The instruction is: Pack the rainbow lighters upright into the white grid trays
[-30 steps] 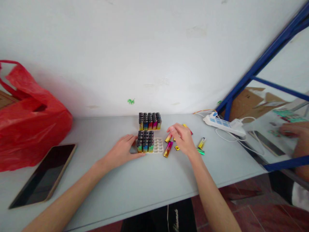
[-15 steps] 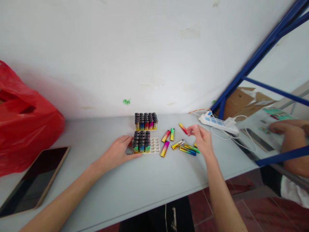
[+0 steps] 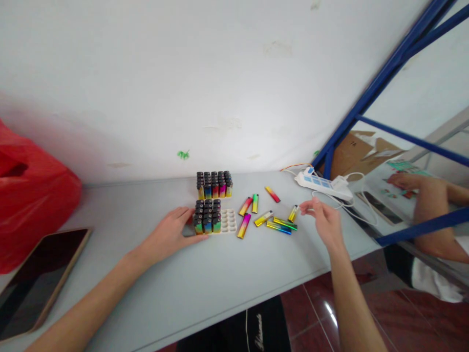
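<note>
My left hand (image 3: 170,233) grips the near left corner of a white lighter tray (image 3: 229,222), thumb along its front edge. Upright lighters (image 3: 207,215) with black tops fill the tray's left part; round sockets show in its right part. My right hand (image 3: 322,220) hovers over the table, fingers bent and a little apart. Its fingertips are close to the top end of a gold lighter (image 3: 292,213); whether they touch is unclear. Several loose lighters lie between the hands, among them a magenta-and-yellow one (image 3: 244,226), a blue-and-gold one (image 3: 279,228) and a red-and-yellow one (image 3: 272,193).
Behind the tray stands a second block of upright lighters (image 3: 214,185). A white power strip (image 3: 324,184) with cables lies right, beside a blue metal frame (image 3: 340,132). A phone (image 3: 44,278) and a red bag (image 3: 36,195) are left. Another person's arm (image 3: 432,205) shows beyond the frame.
My right hand has moved away from the red-and-yellow lighter, rightward and nearer to me, to the gold lighter. My left hand stays at the tray. The view has shifted slightly.
</note>
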Demonstrator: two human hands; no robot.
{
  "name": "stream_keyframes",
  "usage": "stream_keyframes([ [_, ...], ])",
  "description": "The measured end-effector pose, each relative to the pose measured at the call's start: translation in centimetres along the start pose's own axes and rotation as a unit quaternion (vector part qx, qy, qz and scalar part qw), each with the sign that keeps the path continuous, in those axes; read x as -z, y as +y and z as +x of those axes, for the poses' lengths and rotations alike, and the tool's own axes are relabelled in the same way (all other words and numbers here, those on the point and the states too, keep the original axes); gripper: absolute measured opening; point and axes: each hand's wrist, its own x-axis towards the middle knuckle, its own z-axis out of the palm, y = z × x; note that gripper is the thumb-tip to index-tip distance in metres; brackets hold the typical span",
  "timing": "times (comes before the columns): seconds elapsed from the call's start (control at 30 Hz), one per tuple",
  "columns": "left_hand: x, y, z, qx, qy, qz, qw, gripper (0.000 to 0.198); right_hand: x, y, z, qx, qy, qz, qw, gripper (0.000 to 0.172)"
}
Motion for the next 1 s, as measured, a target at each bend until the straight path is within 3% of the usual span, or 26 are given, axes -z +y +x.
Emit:
stream_keyframes([
  [0.2,0.1,0.2,0.0,0.007,-0.003,-0.013,1.0,0.06,0.8,1.2,-0.2,-0.031,0.01,-0.042,0.999,0.067],
  [0.37,0.2,0.1,0.0,0.001,-0.009,-0.007,1.0,0.063,1.0,2.0,0.2,-0.024,0.002,-0.154,0.988,0.067],
  [0.5,0.2,0.1,0.0,0.004,-0.013,-0.007,1.0,0.064,0.2,3.2,1.2,0.021,-0.012,-0.268,0.963,0.06],
  [0.7,0.5,0.4,0.0,-0.003,-0.01,-0.022,1.0,0.062,-1.7,4.6,3.6,-0.016,-0.048,-0.337,0.94,0.04],
  [0.87,0.5,0.1,0.1,-0.005,-0.014,-0.031,0.999,0.061,-2.2,3.7,5.3,-0.048,-0.072,-0.287,0.954,0.024],
  [1.0,0.9,-0.2,0.1,-0.001,-0.037,-0.046,0.998,0.054,-3.4,1.8,4.6,-0.062,-0.07,-0.119,0.988,0.04],
])
